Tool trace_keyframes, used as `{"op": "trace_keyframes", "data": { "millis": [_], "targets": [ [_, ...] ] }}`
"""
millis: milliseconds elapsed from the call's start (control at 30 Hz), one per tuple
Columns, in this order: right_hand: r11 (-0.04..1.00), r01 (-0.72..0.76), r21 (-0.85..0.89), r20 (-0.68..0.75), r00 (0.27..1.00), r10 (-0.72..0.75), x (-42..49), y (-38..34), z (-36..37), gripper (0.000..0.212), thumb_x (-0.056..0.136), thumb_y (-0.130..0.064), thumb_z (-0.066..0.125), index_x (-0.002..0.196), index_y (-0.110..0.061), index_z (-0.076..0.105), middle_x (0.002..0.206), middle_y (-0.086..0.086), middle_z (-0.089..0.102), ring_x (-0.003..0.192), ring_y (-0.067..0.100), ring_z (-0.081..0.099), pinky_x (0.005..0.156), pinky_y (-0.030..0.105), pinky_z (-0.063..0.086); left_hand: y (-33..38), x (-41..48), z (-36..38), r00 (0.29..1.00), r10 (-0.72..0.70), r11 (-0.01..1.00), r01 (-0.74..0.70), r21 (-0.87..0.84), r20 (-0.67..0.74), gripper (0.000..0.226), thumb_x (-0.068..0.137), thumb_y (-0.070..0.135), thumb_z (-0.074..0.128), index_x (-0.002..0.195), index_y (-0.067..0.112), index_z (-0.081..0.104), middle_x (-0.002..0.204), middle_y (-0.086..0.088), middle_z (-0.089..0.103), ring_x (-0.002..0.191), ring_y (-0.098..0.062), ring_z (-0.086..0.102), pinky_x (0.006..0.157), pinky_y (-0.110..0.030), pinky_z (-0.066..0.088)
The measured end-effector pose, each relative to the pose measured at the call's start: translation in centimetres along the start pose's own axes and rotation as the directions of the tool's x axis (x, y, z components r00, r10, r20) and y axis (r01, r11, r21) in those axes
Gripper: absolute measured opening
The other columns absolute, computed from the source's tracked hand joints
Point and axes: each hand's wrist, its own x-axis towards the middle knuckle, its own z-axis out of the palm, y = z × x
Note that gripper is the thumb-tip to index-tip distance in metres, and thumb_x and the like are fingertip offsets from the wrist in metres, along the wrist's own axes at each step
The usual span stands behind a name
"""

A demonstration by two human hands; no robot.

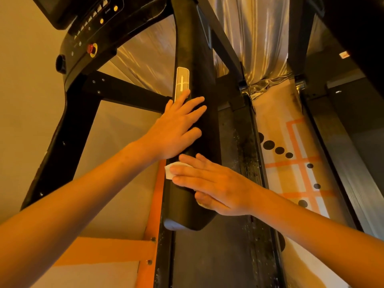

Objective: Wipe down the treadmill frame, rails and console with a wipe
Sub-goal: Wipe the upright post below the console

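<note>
"Wipe, where is it lying now?"

"It is lying on the black handrail of the treadmill, not far from the rail's rounded end. The right hand is pressing it flat with straight fingers, not curling around it, so only one white corner is showing at the rail's left edge. The rest is hiding under the hand."

"And the left hand?"

"It is resting higher on the same rail, fingers straight and spread, holding nothing. Its forefinger is covering the bottom of a silver plate with a plus sign, so I cannot read the lower marking."

"Is the console showing?"

"Only partly. The top edge is cutting off its screen, and the small symbols near the red button are looking too blurred to make out."
</note>
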Motion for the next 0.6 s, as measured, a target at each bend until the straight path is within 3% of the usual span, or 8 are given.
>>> {"op": "trace_keyframes", "data": {
  "millis": [133, 233, 300, 367, 467, 600],
  "targets": [
    [0.998, 0.018, -0.058, 0.001, 1.000, -0.018, -4.0, 1.2, 0.8, 0.062, 0.111, -0.022, 0.040, 0.164, -0.024, 0.007, 0.172, -0.006, 0.002, 0.158, 0.027, 0.011, 0.128, 0.037, 0.016, 0.2, 0.2, 0.1, 1.000, -0.028, 0.999, 0.028, -0.015, 0.003, 0.067, 0.094, 0.043, 0.032, 0.157, 0.022, 0.035, 0.168, 0.007, 0.018, 0.156, -0.016, -0.008, 0.123, -0.055, -0.005],
    [0.995, 0.047, -0.083, -0.036, 0.998, -0.050, -3.8, 1.5, 1.7, 0.066, 0.111, -0.023, 0.039, 0.164, -0.026, -0.001, 0.172, -0.009, -0.002, 0.158, 0.026, 0.009, 0.128, 0.036, 0.015, 0.4, 0.1, 0.0, 0.999, -0.041, 0.999, 0.041, -0.032, -0.005, 0.067, 0.093, 0.043, 0.033, 0.156, 0.022, 0.038, 0.167, 0.007, 0.020, 0.156, -0.017, -0.006, 0.124, -0.057, -0.004],
    [0.994, 0.075, -0.075, -0.045, 0.996, -0.078, -2.3, 1.3, 1.5, 0.065, 0.110, -0.022, 0.041, 0.164, -0.025, 0.004, 0.172, -0.009, 0.002, 0.158, 0.024, 0.007, 0.128, 0.037, 0.014, 0.4, 0.1, 0.0, 0.999, -0.041, 0.998, 0.041, -0.047, -0.006, 0.067, 0.093, 0.043, 0.033, 0.156, 0.021, 0.039, 0.167, 0.007, 0.021, 0.156, -0.017, -0.005, 0.125, -0.057, -0.004],
    [0.991, 0.119, -0.065, -0.013, 0.993, -0.120, -0.6, 0.9, 0.7, 0.055, 0.109, -0.020, 0.043, 0.160, -0.016, 0.023, 0.169, 0.001, 0.019, 0.158, 0.024, 0.009, 0.128, 0.040, 0.014, 0.4, 0.1, 0.0, 0.999, -0.033, 0.998, 0.032, -0.054, -0.012, 0.066, 0.093, 0.043, 0.034, 0.155, 0.021, 0.040, 0.166, 0.007, 0.023, 0.156, -0.017, -0.004, 0.125, -0.057, -0.002],
    [0.987, 0.155, -0.034, 0.012, 0.988, -0.155, 1.4, 0.1, 0.0, 0.043, 0.109, -0.021, 0.042, 0.148, -0.005, 0.046, 0.159, 0.014, 0.040, 0.155, 0.028, 0.025, 0.127, 0.043, 0.014, 0.4, 0.0, 0.0, 0.999, -0.034, 0.997, 0.032, -0.064, -0.017, 0.065, 0.093, 0.042, 0.035, 0.154, 0.020, 0.042, 0.166, 0.006, 0.025, 0.157, -0.018, -0.003, 0.125, -0.058, -0.001],
    [0.998, 0.060, 0.028, -0.068, 0.996, -0.058, 0.2, -0.6, 1.5, 0.045, 0.112, -0.029, 0.027, 0.151, -0.010, 0.036, 0.162, 0.011, 0.034, 0.157, 0.024, 0.017, 0.127, 0.043, 0.011, 0.4, 0.0, -0.1, 0.999, -0.031, 0.998, 0.030, -0.053, -0.009, 0.065, 0.093, 0.041, 0.037, 0.154, 0.019, 0.042, 0.166, 0.006, 0.026, 0.156, -0.019, -0.003, 0.124, -0.059, 0.000]
  ]
}}
